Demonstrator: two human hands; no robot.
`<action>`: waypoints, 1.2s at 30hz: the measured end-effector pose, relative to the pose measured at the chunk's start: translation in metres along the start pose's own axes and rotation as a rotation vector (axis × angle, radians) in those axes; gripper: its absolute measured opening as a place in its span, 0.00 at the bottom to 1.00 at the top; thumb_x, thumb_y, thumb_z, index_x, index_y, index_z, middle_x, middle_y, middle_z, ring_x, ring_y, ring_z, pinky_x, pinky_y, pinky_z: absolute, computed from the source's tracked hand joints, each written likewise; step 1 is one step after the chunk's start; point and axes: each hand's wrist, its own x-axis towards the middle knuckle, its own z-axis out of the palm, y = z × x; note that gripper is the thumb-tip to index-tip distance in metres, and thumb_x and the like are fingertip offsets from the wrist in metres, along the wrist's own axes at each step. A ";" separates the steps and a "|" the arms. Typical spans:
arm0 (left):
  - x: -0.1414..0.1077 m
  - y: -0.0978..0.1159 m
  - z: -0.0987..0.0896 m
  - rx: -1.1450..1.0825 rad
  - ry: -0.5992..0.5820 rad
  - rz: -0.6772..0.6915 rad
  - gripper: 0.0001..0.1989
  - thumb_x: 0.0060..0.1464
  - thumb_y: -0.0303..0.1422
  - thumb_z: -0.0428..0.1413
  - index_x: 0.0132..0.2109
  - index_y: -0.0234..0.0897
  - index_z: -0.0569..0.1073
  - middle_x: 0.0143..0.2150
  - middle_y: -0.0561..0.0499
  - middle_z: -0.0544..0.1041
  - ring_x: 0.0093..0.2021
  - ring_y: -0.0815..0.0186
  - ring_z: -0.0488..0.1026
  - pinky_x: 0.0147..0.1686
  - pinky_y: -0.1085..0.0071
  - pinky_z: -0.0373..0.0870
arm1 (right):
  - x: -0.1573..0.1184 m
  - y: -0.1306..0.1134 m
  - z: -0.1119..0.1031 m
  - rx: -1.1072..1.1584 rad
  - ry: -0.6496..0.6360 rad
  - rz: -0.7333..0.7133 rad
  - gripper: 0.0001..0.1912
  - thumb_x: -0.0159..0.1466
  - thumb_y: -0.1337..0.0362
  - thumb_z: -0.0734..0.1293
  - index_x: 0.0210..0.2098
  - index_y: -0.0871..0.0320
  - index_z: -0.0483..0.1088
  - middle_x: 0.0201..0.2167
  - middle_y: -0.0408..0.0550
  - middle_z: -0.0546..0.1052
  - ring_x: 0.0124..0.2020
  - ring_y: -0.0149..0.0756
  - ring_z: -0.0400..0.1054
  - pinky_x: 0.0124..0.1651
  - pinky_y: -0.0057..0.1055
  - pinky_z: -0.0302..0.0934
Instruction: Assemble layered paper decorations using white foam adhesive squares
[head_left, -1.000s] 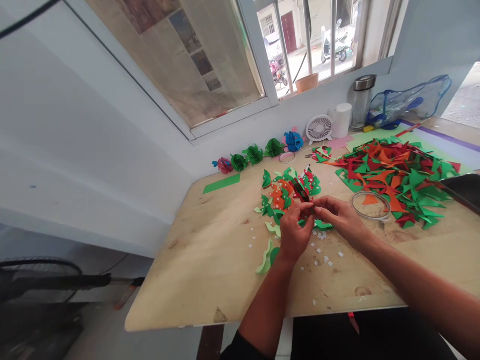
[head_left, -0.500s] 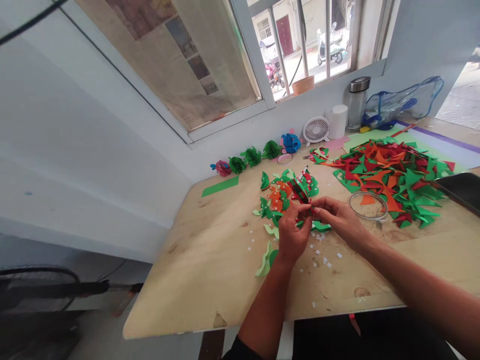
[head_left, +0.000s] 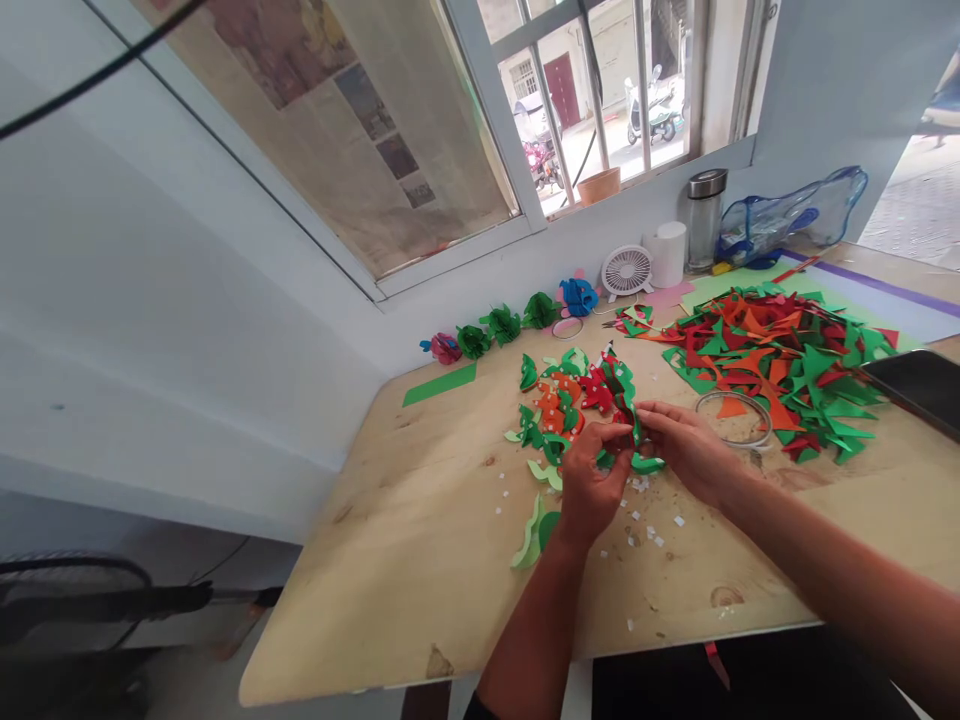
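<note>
Between my two hands is a folded red and green paper piece (head_left: 625,412), partly hidden by my fingers. My left hand (head_left: 596,482) pinches its lower left side with thumb and forefinger. From the right, the fingertips of my right hand (head_left: 688,448) grip its green edge. Folded orange paper pieces (head_left: 550,410) bearing small white squares lie just left of the hands, with green paper pieces (head_left: 530,428) around them. Pale green wavy paper (head_left: 527,540) rests near my left wrist. Tiny white squares (head_left: 651,533) are scattered below the hands.
A heap of red, orange and green paper scraps (head_left: 780,350) spreads at the right, beside a tape roll (head_left: 739,418) and a phone (head_left: 919,385). Along the wall stand green paper flowers (head_left: 501,323), a small fan (head_left: 627,272), a white cylinder (head_left: 668,254) and a glass bottle (head_left: 705,222).
The paper in my hands has turned, so that its green side now faces right. Both hands have shifted slightly and keep hold of it. The camera view has moved a little.
</note>
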 end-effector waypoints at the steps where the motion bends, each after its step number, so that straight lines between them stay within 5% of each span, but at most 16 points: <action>1: 0.000 0.000 0.000 -0.004 -0.006 -0.003 0.10 0.52 0.28 0.55 0.43 0.38 0.72 0.38 0.48 0.75 0.36 0.67 0.72 0.38 0.70 0.71 | 0.000 -0.001 0.000 0.001 0.004 -0.002 0.12 0.49 0.60 0.72 0.32 0.56 0.71 0.24 0.42 0.74 0.22 0.28 0.65 0.25 0.25 0.60; 12: -0.002 0.004 0.000 -0.077 -0.006 -0.019 0.10 0.51 0.29 0.55 0.43 0.37 0.72 0.37 0.48 0.75 0.35 0.67 0.72 0.38 0.70 0.71 | -0.006 -0.007 0.002 0.098 -0.071 0.007 0.08 0.51 0.62 0.71 0.31 0.54 0.70 0.29 0.43 0.77 0.27 0.32 0.70 0.32 0.30 0.64; 17: 0.001 0.001 -0.004 -0.145 -0.007 -0.042 0.16 0.47 0.25 0.54 0.46 0.37 0.71 0.40 0.47 0.75 0.37 0.66 0.72 0.39 0.68 0.70 | -0.004 -0.007 0.001 -0.023 -0.050 -0.069 0.12 0.51 0.58 0.72 0.32 0.55 0.69 0.26 0.43 0.75 0.26 0.33 0.68 0.30 0.29 0.62; 22: 0.008 -0.002 -0.005 -0.466 0.180 -0.334 0.13 0.50 0.34 0.54 0.43 0.34 0.73 0.33 0.48 0.76 0.33 0.67 0.73 0.33 0.71 0.69 | -0.003 -0.003 0.001 -0.146 -0.027 -0.132 0.15 0.49 0.55 0.73 0.32 0.55 0.69 0.22 0.40 0.71 0.24 0.31 0.65 0.26 0.27 0.59; 26: 0.012 0.001 -0.003 -0.719 0.165 -0.565 0.16 0.44 0.39 0.60 0.38 0.33 0.75 0.28 0.48 0.76 0.29 0.67 0.73 0.28 0.73 0.67 | -0.005 -0.001 0.003 -0.254 -0.005 -0.172 0.16 0.48 0.54 0.73 0.32 0.56 0.70 0.23 0.40 0.72 0.23 0.29 0.63 0.25 0.26 0.57; 36: 0.014 0.000 0.003 -0.904 0.227 -0.693 0.13 0.33 0.32 0.66 0.30 0.32 0.74 0.25 0.54 0.75 0.25 0.73 0.71 0.33 0.72 0.69 | -0.009 -0.003 0.010 -0.551 -0.083 -0.271 0.15 0.52 0.52 0.69 0.31 0.57 0.69 0.26 0.44 0.73 0.28 0.34 0.66 0.30 0.30 0.59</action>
